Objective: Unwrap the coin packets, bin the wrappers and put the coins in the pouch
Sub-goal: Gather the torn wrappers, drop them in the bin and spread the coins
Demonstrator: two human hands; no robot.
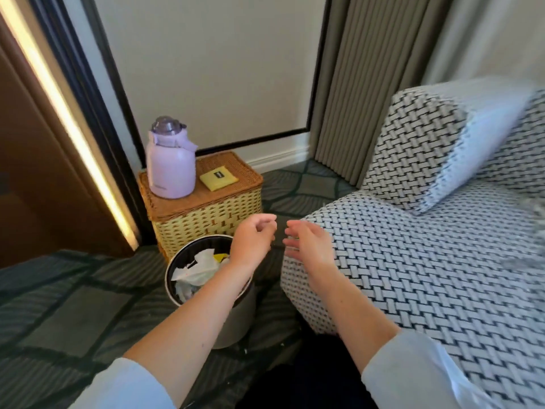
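Note:
My left hand (pixel 255 240) hovers over the far right rim of a round bin (pixel 236 323) on the carpet, fingers curled inward. Whether anything small sits in them is hidden. Inside the bin lie crumpled white wrappers (pixel 194 273) and a yellow scrap (pixel 220 257). My right hand (pixel 308 246) is just to the right, at the front corner of the patterned sofa seat (pixel 413 261), with fingers spread and nothing in it. The two hands are a few centimetres apart. No coin packets, coins or pouch are in view.
Behind the bin stands a wicker box (pixel 206 219) carrying a lilac bottle (pixel 171 160) and a flat yellow packet (pixel 218 178). A woven cushion (pixel 436 149) leans on the sofa. Grey curtains (pixel 368 78) hang behind, and a lit door frame (pixel 73 119) stands at left.

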